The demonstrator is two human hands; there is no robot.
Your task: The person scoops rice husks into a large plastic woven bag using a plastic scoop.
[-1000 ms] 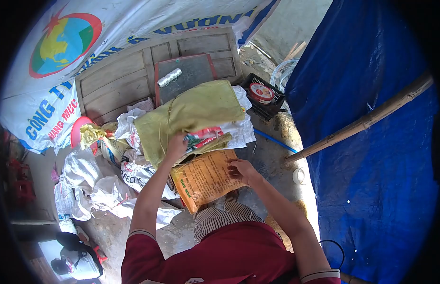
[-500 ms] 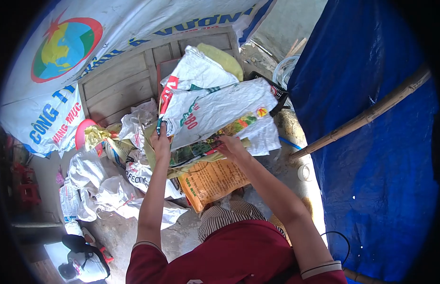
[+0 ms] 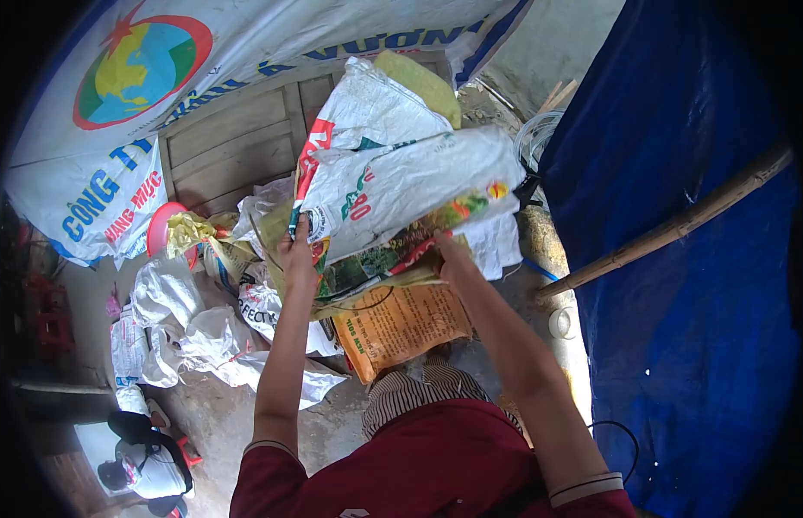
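Note:
My left hand (image 3: 299, 257) is closed on the left edge of a printed white woven sack (image 3: 401, 190), thumb on top. At the sack's near edge, by its printed picture strip, my right hand (image 3: 455, 257) is closed on the material, its fingertips partly hidden. Beneath it lie more sacks, with a yellowish one showing along the near side. An orange printed sack (image 3: 401, 328) lies closest to my legs. Behind rise a second white sack (image 3: 371, 108) and a yellow-green sack (image 3: 419, 86).
Crumpled white sacks (image 3: 216, 337) lie on the floor at left, near a pink basin (image 3: 160, 229). A blue tarp (image 3: 678, 345) hangs at right behind a bamboo pole (image 3: 669, 224). A person (image 3: 151, 466) is at lower left. Coiled tubing (image 3: 540, 134) stands behind.
My right hand has moved to the right and slightly up along the near edge. The top sack's right part has lifted and folded over. The view has shifted slightly.

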